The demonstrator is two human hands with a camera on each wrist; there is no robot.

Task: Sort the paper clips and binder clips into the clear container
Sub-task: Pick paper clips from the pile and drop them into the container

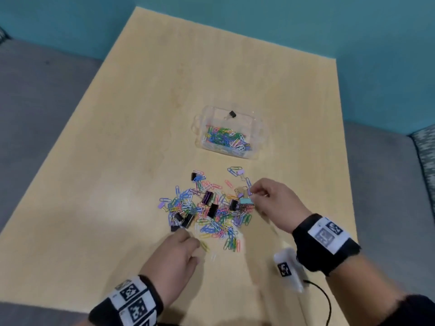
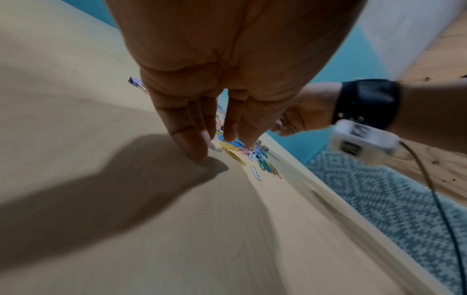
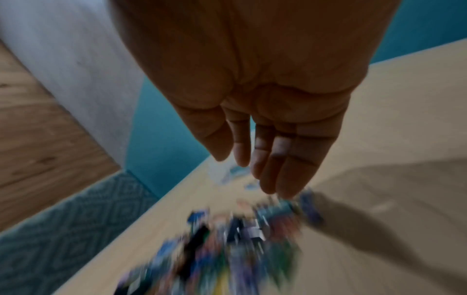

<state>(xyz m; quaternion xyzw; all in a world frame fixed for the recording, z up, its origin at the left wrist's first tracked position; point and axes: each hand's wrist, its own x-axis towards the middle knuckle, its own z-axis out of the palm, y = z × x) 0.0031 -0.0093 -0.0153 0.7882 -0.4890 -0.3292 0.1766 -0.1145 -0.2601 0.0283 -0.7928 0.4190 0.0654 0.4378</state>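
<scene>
the clear container point(image 1: 255, 128) sits on the table point(image 1: 146, 95) beyond the pile, its long axis running left to right across the view and slightly skewed, open side up. it is split into a far and a near section: the near one already holds a good layer of coloured paper clips point(image 1: 226, 137), while the far one holds just one black binder clip point(image 1: 232, 114). so the sorting is under way but far from done. the loose pile point(image 1: 207, 208) between the container and the hands holds many paper clips and several binder clips, most of them black, lying at all angles with no common direction.

the left hand point(image 1: 174, 255) reaches in at the near edge of the pile, fingers extended down toward a yellow paper clip point(image 2: 231, 152) that lies flat on the table, gripping nothing. the right hand point(image 1: 275, 203) is at the right edge of the pile beside a teal binder clip point(image 1: 246, 201); its wrist view is blurred, but the fingers look straight and probably hold nothing.
</scene>
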